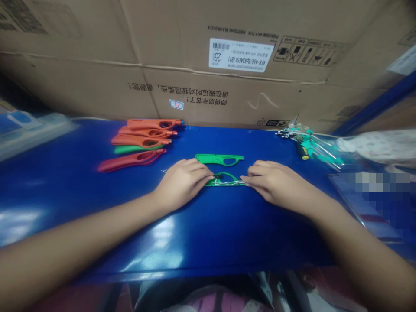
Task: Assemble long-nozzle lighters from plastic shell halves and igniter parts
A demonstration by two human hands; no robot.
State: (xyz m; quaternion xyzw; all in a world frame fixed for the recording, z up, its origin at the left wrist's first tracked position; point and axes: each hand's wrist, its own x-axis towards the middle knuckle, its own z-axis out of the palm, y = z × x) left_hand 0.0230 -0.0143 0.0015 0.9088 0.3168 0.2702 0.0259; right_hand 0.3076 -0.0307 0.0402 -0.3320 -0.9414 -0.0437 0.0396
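Observation:
A green plastic lighter casing half (227, 177) lies in front of me on the blue table, with white wires (229, 183) and a small black part (219, 177) in it. My left hand (185, 182) pinches its left end, fingers closed and covering that part. At the opposite end, my right hand (273, 182) is closed in a pinch at the tip, where the white wires reach the fingers. Just beyond them rests a second green casing half (212, 159), its open side up, close to my left fingers.
Several orange and red lighter bodies (143, 141) lie stacked at the back left. Teal parts with metal rods (316, 147) and a yellow-black screwdriver (303, 151) lie at the back right. A large cardboard box (175, 43) walls off the back. The blue table (201, 242) has its edge near me.

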